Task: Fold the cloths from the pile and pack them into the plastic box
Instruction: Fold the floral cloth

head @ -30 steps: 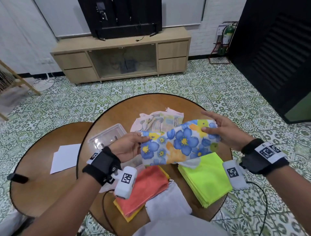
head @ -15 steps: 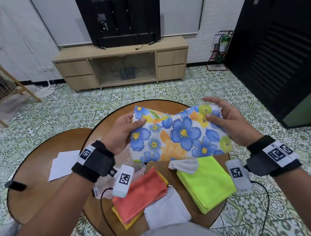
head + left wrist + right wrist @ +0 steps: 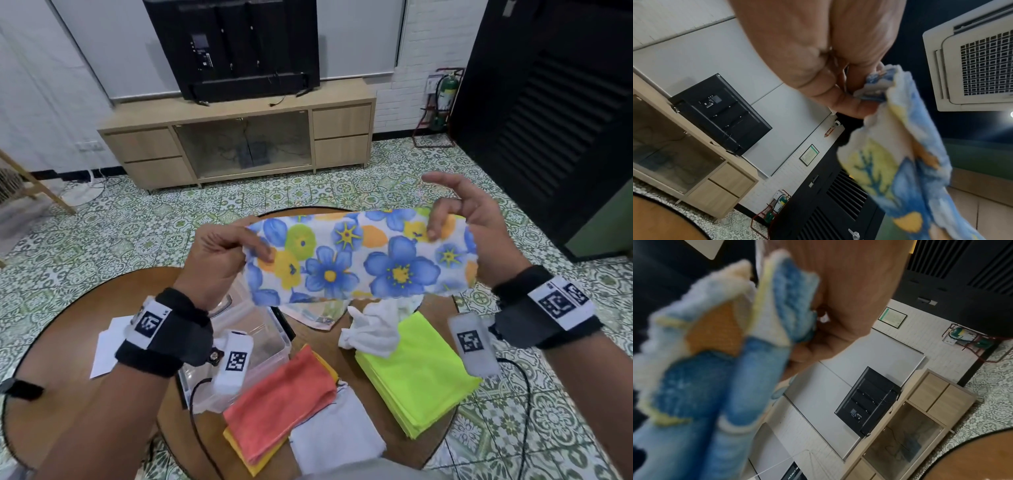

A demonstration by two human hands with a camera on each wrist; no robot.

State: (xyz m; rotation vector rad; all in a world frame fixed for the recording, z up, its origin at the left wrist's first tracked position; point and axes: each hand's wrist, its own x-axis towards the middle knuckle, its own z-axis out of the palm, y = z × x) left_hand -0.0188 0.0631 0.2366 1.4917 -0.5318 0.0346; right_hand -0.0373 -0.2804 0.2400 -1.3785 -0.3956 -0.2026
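A flowered cloth (image 3: 359, 255) with blue and yellow blooms hangs stretched in the air above the round table (image 3: 322, 346). My left hand (image 3: 253, 248) pinches its left end (image 3: 875, 91). My right hand (image 3: 442, 226) pinches its right end (image 3: 789, 308), index finger raised. Below my left wrist stands the clear plastic box (image 3: 260, 339), partly hidden by the wrist camera. Beyond the held cloth lies the pile: a pale printed cloth (image 3: 315, 313) and a crumpled white cloth (image 3: 371, 329).
Folded cloths lie at the table's near side: a neon yellow stack (image 3: 418, 373), a red cloth (image 3: 281, 401) over a yellow one, and a white one (image 3: 337, 442). White paper (image 3: 104, 353) rests on a second round table at left. A TV cabinet (image 3: 239, 137) stands across the tiled floor.
Both hands lifted the flowered cloth off the table and pulled it wide and taut, spreading apart. The view tilted, uncovering the box and the white cloth.
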